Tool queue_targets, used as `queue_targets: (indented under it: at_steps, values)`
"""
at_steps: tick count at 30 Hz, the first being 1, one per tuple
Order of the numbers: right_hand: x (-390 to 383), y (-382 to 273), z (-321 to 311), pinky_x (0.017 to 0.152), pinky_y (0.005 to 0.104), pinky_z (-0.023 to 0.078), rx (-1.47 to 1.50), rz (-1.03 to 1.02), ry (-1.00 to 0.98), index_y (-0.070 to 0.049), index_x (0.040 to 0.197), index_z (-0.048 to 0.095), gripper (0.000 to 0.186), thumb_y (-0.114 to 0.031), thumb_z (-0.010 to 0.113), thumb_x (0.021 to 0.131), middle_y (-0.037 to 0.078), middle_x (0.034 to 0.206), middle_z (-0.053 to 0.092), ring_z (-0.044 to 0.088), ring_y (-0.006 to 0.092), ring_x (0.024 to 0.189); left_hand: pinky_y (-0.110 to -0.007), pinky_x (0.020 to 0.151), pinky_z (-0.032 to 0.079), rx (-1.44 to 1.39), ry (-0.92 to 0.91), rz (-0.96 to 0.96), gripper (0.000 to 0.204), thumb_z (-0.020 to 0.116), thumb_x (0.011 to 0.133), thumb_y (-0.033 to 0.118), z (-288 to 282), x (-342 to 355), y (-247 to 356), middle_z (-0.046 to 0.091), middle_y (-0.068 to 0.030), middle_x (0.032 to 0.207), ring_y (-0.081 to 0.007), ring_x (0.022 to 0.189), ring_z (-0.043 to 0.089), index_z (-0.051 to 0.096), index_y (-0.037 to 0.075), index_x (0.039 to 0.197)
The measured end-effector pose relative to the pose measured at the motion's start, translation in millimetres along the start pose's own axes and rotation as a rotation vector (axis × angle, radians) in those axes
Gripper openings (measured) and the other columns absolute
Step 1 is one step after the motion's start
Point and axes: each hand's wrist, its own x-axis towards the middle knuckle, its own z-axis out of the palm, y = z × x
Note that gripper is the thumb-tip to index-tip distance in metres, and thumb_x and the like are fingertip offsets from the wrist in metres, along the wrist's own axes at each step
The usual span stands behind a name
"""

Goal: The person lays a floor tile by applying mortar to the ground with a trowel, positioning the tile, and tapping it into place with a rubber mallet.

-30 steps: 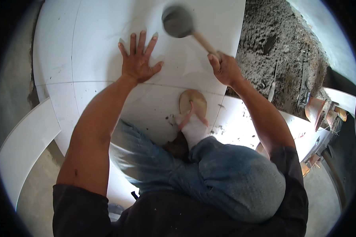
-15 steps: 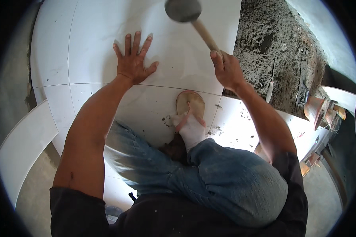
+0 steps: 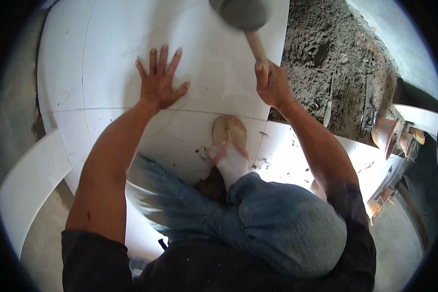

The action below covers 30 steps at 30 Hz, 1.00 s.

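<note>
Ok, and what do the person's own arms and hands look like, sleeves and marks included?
Both the left hand and right hand are ungloved, with no watch or bracelet showing. The left sleeve and right sleeve are short and blackish, leaving the forearms uncovered. The left arm has a small dark mark just beyond the sleeve's hem.

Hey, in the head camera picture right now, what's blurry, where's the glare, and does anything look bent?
Head view: the mallet in the right hand has a blurred head, while the left hand looks fairly sharp; head view: glare washes out the tile right of the sandal; head view: edges bow near the left rim, and the corners go black.
</note>
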Motion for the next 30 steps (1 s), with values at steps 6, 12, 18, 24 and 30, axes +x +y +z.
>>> queue_targets:
  at_steps: [6, 12, 18, 24, 30]
  values:
    - [-8.2, 0.7, -4.7, 0.065, 0.0462, 0.046, -0.036, 0.066, -0.018, 0.0, 0.08, 0.057, 0.054, -0.048, 0.039, 0.096, 0.023, 0.069, 0.059, 0.057, 0.0431, 0.069, -0.072, 0.102, 0.005, 0.011, -0.036, -0.009, 0.085, 0.047, 0.082, 0.06, 4.0, -4.2, 3.2, 0.004, -0.0113, 0.156, -0.0392, 0.141, 0.003, 0.007, 0.027, 0.15]
    - [-10.1, 3.8, -5.2, 0.063, 0.0462, 0.046, -0.072, 0.065, -0.009, 0.0, 0.079, 0.056, 0.057, -0.052, 0.038, 0.095, 0.021, 0.068, 0.059, 0.058, 0.0421, 0.066, -0.072, 0.102, 0.006, 0.009, -0.017, -0.006, 0.084, 0.047, 0.082, 0.06, 2.1, -4.3, 2.5, 0.005, -0.0114, 0.156, -0.0393, 0.141, 0.004, 0.008, 0.028, 0.15]
    - [-11.2, 2.9, 0.9, 0.064, 0.0458, 0.047, -0.076, 0.086, -0.034, -0.001, 0.079, 0.056, 0.056, -0.052, 0.04, 0.094, 0.022, 0.069, 0.059, 0.058, 0.0431, 0.067, -0.072, 0.102, 0.006, 0.046, -0.074, -0.02, 0.085, 0.044, 0.083, 0.063, 4.7, -7.6, 3.5, 0.003, -0.0111, 0.156, -0.0388, 0.141, 0.002, 0.005, 0.028, 0.15]
    - [-9.2, 6.7, 4.3, 0.064, 0.0478, 0.047, -0.062, 0.08, -0.082, -0.001, 0.079, 0.055, 0.057, -0.054, 0.04, 0.094, 0.023, 0.069, 0.059, 0.058, 0.0439, 0.069, -0.073, 0.1, 0.01, 0.027, -0.003, 0.013, 0.087, 0.052, 0.08, 0.058, 3.9, -8.6, 3.7, 0.006, -0.0129, 0.155, -0.0423, 0.14, 0.007, 0.011, 0.025, 0.15]
    - [-8.9, 3.0, 6.7, 0.063, 0.048, 0.046, -0.084, 0.078, -0.078, 0.0, 0.079, 0.055, 0.058, -0.055, 0.041, 0.094, 0.024, 0.068, 0.058, 0.058, 0.045, 0.069, -0.074, 0.099, 0.01, 0.035, -0.034, 0.004, 0.087, 0.05, 0.08, 0.059, 5.1, -7.5, 1.1, 0.005, -0.0132, 0.155, -0.0419, 0.14, 0.006, 0.011, 0.025, 0.15]
